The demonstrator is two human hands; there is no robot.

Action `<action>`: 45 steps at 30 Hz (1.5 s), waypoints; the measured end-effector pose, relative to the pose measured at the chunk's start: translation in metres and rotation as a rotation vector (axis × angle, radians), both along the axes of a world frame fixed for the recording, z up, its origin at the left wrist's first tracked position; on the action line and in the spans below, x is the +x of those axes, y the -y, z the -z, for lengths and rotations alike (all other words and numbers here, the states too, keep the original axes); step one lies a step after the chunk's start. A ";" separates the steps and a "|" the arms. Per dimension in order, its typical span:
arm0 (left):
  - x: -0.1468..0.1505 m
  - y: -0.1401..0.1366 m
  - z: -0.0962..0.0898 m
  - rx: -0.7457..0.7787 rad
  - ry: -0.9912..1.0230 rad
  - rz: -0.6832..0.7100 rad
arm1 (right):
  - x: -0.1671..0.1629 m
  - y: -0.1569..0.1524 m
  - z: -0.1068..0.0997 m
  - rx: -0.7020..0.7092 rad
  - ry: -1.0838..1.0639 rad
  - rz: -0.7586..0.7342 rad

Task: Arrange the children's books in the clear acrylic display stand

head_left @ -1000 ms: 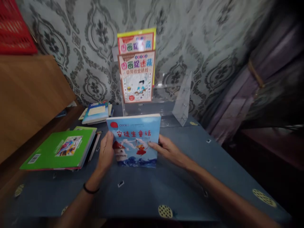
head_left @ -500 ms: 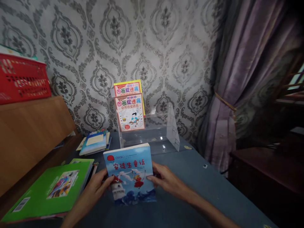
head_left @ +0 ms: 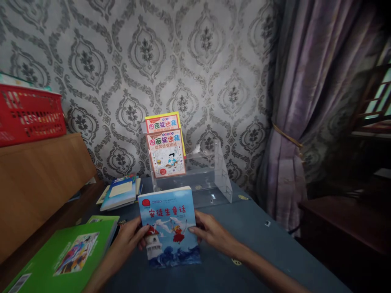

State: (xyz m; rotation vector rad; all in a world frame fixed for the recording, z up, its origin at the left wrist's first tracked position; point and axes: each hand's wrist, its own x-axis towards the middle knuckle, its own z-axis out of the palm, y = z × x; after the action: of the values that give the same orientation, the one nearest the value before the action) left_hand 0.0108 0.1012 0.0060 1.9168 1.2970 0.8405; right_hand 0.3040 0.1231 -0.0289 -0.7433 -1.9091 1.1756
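Note:
A blue storybook (head_left: 169, 232) with red Chinese characters on its cover stands nearly upright between my two hands, its front facing me. My left hand (head_left: 132, 235) grips its left edge, thumb on the cover and fingers behind. On the opposite edge, my right hand (head_left: 210, 230) holds it the same way. Just beyond the book is a clear acrylic stepped rack (head_left: 221, 173). Two picture books rest in the rack's left side: a front one with a red-brown border (head_left: 166, 156) and a yellow-edged one (head_left: 161, 118) behind and above it.
On the left of the blue-grey table (head_left: 259, 252) lie a green book (head_left: 39, 252) on others and a small pile of books (head_left: 119, 195) farther back. A red basket (head_left: 30, 116) sits on a wooden box (head_left: 42, 167). A tied purple curtain (head_left: 287, 162) hangs at right.
The view has tilted up slightly, so the rack and wall sit lower in the picture. The blue book's left edge has shifted a little to the right; both hands keep their hold.

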 end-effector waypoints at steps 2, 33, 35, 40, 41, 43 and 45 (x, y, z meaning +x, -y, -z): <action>0.000 -0.006 -0.001 0.024 0.001 -0.013 | 0.001 -0.006 -0.001 0.047 0.016 0.032; 0.034 -0.132 -0.173 0.436 0.181 -0.136 | 0.016 -0.134 -0.167 0.393 -0.136 0.260; 0.033 -0.140 -0.175 0.467 0.214 -0.104 | 0.018 -0.139 -0.176 0.401 -0.144 0.256; 0.033 -0.161 -0.168 0.542 0.211 -0.060 | 0.018 -0.153 -0.181 0.385 -0.151 0.288; 0.033 -0.164 -0.165 0.547 0.199 -0.069 | 0.017 -0.156 -0.179 0.385 -0.145 0.293; 0.034 -0.170 -0.160 0.548 0.176 -0.091 | 0.017 -0.163 -0.174 0.386 -0.128 0.300; 0.035 -0.175 -0.156 0.544 0.164 -0.103 | 0.016 -0.171 -0.170 0.379 -0.110 0.298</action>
State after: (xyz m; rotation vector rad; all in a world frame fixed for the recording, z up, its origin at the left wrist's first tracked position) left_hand 0.0456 0.2760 0.1618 2.1357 1.1516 1.4909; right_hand 0.3203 0.2938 0.1406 -0.7069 -1.7833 0.6345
